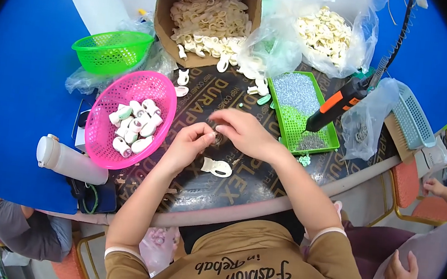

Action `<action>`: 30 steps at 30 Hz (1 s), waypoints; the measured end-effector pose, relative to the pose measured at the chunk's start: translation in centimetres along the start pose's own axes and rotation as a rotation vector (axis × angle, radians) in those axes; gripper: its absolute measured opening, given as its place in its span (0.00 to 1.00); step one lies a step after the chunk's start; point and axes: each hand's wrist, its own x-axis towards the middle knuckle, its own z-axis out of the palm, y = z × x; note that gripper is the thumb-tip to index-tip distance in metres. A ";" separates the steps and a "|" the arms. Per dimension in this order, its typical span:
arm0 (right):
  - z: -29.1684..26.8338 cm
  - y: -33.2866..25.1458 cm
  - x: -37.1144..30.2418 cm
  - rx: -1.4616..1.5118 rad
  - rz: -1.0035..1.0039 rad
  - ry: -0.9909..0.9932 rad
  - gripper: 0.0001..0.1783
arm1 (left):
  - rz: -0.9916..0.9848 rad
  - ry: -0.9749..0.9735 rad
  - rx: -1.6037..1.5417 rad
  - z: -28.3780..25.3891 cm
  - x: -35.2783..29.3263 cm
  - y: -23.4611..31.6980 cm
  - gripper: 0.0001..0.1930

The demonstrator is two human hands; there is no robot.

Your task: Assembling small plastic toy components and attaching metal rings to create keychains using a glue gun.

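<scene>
Both hands, left (190, 146) and right (242, 131), fingertips pinched on perhaps a small ring (216, 136).

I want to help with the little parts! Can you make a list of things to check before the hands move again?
1. Left hand pinching a tiny part: ok.
2. Right hand meeting it at the fingertips: ok.
3. What the tiny pinched part is: cannot tell.
4. White plastic loop piece lying on the table close below the hands: ok.
5. Round pink plastic basket with white pieces beside the left hand: ok.
6. Orange-and-black power tool resting on the green tray, apart from the hands: ok.
</scene>
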 end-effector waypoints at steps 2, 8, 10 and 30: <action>-0.4 -0.2 0.3 -0.054 -0.027 0.006 0.10 | 0.022 -0.037 -0.047 0.0 0.1 0.1 0.05; -0.6 0.1 0.5 0.155 0.080 -0.120 0.08 | 0.059 0.039 -0.091 0.1 -0.1 -0.1 0.05; -0.6 0.3 0.6 0.214 0.107 -0.146 0.08 | 0.068 0.080 -0.133 0.1 -0.1 -0.1 0.05; 1.6 1.9 0.5 1.096 0.396 -0.255 0.06 | 0.035 -0.054 -0.174 -1.2 0.0 0.3 0.04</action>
